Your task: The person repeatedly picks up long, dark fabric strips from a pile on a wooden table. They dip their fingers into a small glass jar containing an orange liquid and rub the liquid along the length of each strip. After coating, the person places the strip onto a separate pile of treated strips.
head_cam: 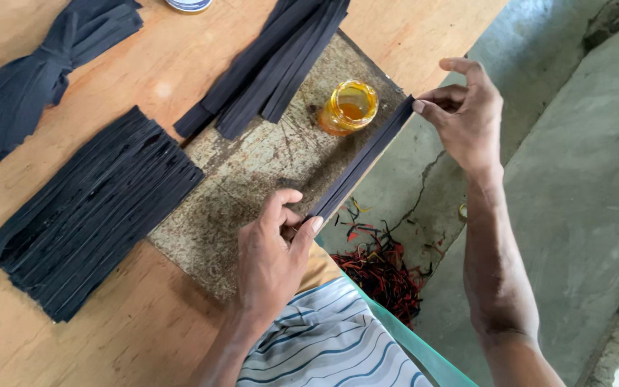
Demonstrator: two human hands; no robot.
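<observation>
Both hands, left hand (pixel 272 247) and right hand (pixel 467 118), pinch the black strip (pixel 362 163) taut; glue jar (pixel 348 107) at ten o'clock could tip.

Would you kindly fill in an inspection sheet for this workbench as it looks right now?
Surface: wooden table with a stained work board at its edge.
Job's things: one dark strip stretched along the board's edge; open jar of amber liquid beside it.
Clutter: flat stack of dark strips, a tied bundle, a loose sheaf.
Grippers: left hand pinches the strip's near end, right hand its far end.
Cables: nothing seen.
Surroundings: cracked concrete floor with red and dark scraps.
</observation>
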